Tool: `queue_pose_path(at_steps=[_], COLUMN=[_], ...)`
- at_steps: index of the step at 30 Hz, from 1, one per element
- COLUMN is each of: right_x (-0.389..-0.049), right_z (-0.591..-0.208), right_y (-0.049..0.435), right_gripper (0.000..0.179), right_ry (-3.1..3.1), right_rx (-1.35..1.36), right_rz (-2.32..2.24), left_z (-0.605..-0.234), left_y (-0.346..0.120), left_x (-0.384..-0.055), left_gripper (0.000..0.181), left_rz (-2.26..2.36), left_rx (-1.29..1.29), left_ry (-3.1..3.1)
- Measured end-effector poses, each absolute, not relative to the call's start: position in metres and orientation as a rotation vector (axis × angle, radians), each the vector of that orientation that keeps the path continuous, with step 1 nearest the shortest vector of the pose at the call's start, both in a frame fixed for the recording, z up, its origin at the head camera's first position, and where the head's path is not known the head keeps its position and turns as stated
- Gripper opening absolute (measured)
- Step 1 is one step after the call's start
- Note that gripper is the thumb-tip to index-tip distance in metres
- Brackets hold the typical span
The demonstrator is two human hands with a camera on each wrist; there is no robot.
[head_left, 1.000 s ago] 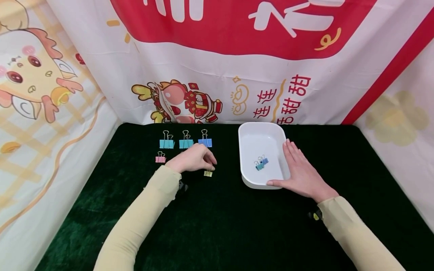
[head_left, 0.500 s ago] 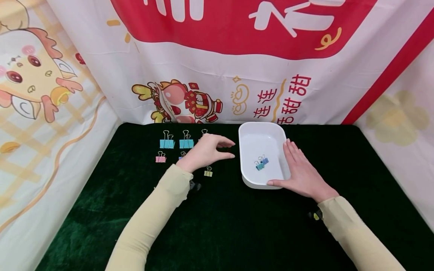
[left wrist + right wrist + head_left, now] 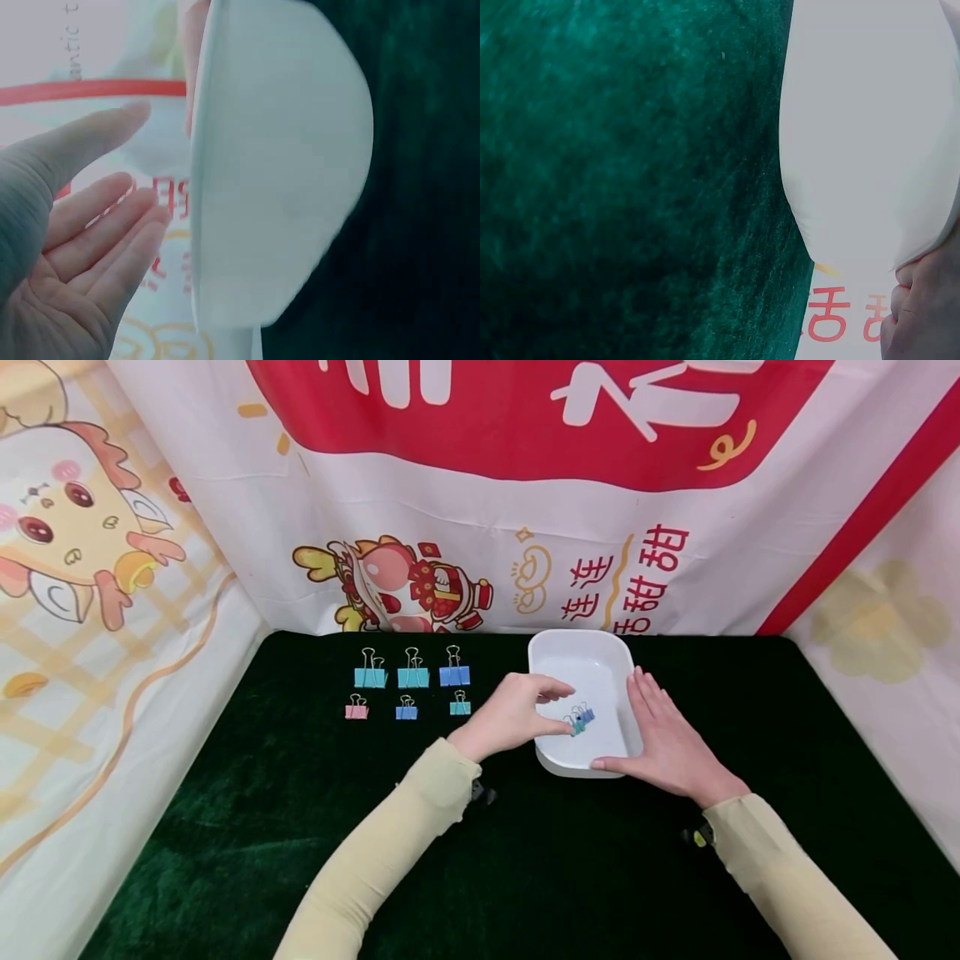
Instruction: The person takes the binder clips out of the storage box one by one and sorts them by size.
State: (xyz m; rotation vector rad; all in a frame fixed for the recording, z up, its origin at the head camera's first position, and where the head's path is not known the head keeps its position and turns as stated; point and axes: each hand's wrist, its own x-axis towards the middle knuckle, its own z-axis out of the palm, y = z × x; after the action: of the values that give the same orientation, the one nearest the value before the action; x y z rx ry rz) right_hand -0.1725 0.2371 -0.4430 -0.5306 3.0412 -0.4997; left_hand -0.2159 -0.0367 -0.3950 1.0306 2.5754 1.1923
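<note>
My left hand (image 3: 517,714) is over the left side of a white plastic box (image 3: 542,652), thumb and fingers apart and holding nothing. In the left wrist view the fingers (image 3: 112,232) stand beside the box wall (image 3: 277,165). Inside the box, near the thumb tip, lie a small teal binder clip (image 3: 577,726) and a small blue binder clip (image 3: 587,714). My right hand (image 3: 671,747) rests against the box's right side, fingers straight along the rim and thumb on the near right corner.
Left of the box, binder clips stand in rows. At the back are two large teal clips (image 3: 370,677) (image 3: 413,677) and a blue clip (image 3: 454,676); in front, smaller pink (image 3: 356,712), blue (image 3: 407,712) and teal (image 3: 460,708) clips. A printed cloth (image 3: 450,502) hangs behind the dark green tabletop (image 3: 525,877).
My left hand has moved right, from beside the small yellow clip to over the box. The left wrist now covers the yellow clip's spot. My right hand and the box have stayed put.
</note>
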Motion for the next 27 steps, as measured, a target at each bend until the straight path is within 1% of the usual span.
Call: queue_pose_path(at_steps=[6,14,18,21,27], right_x=[-0.171,-0.171,-0.172,-0.172,-0.172], right_z=[-0.442,-0.441,-0.441,-0.442,-0.442], right_y=[0.237,0.237,0.237,0.238,0.238], right_gripper=[0.134,0.133,0.133,0.133,0.133], right_ry=[3.046,3.058,3.065,3.067,3.076], right_rx=[-0.554,-0.571,-0.575,-0.581,-0.597], right_rz=[-0.501,-0.492,-0.493,-0.503,-0.517], left_z=[-0.399,-0.411,-0.411,-0.409,-0.408], left_y=[-0.01,0.013,0.022,0.027,0.034], left_x=[-0.213,-0.219,-0.222,-0.223,-0.221], left_gripper=[0.059,0.057,0.05,0.039,0.023], left_rz=[1.095,0.936,0.79,0.665,0.495], left_rx=[0.983,0.822,0.724,0.679,0.686], left_ry=[2.633,2.684,2.721,2.756,2.805])
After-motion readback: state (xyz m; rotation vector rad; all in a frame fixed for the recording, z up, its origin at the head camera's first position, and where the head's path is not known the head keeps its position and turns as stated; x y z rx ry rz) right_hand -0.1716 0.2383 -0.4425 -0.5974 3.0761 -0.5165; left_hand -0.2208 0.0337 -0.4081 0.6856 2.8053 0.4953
